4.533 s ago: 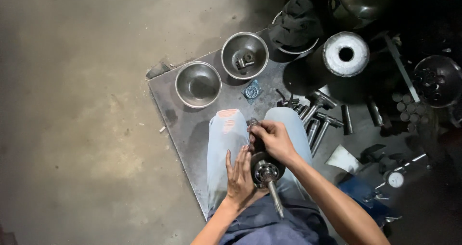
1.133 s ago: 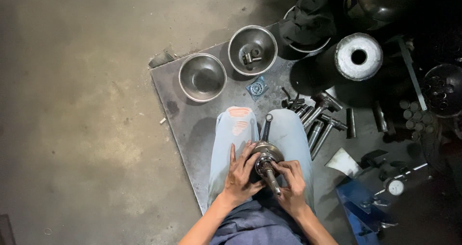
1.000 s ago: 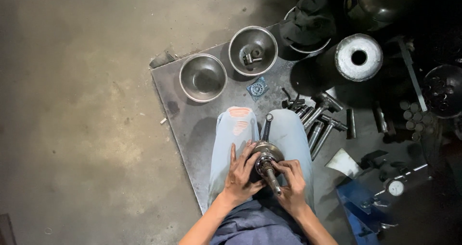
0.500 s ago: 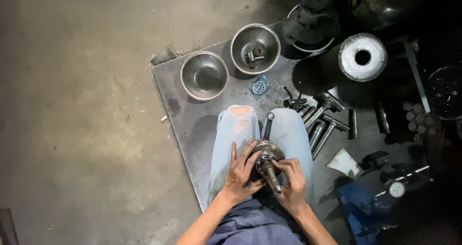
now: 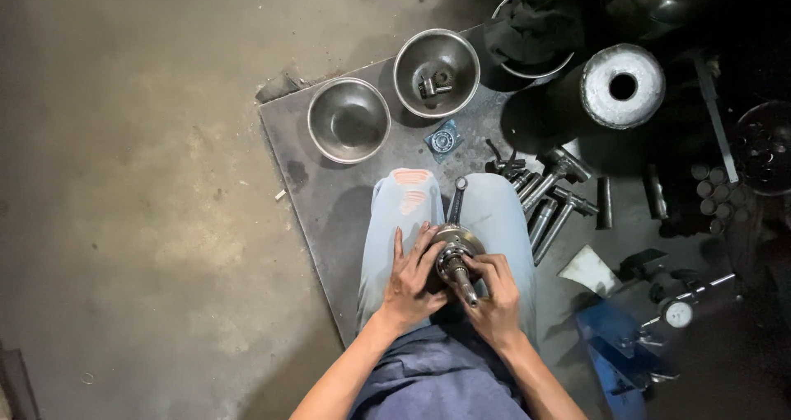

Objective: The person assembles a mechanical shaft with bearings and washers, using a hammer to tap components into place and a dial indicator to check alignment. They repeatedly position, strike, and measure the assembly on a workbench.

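Note:
A metal crankshaft (image 5: 456,251) with its connecting rod pointing away from me stands between my knees in pale torn jeans. My left hand (image 5: 409,278) lies flat against its left side, fingers spread over the round web. My right hand (image 5: 492,290) grips the shaft end from the right, fingers curled around it. Both hands touch the part.
A dark metal plate (image 5: 321,197) lies on the concrete floor under my legs. On it stand an empty steel bowl (image 5: 348,120), a second bowl (image 5: 437,61) with small parts, and a bearing (image 5: 443,140). Several steel tools (image 5: 550,197), a white cylinder (image 5: 622,75) and a dial gauge (image 5: 677,313) lie to the right.
4.5 s ago my right hand was on top of the crankshaft near the rod; it now holds the shaft end lower down. The camera view has shifted slightly.

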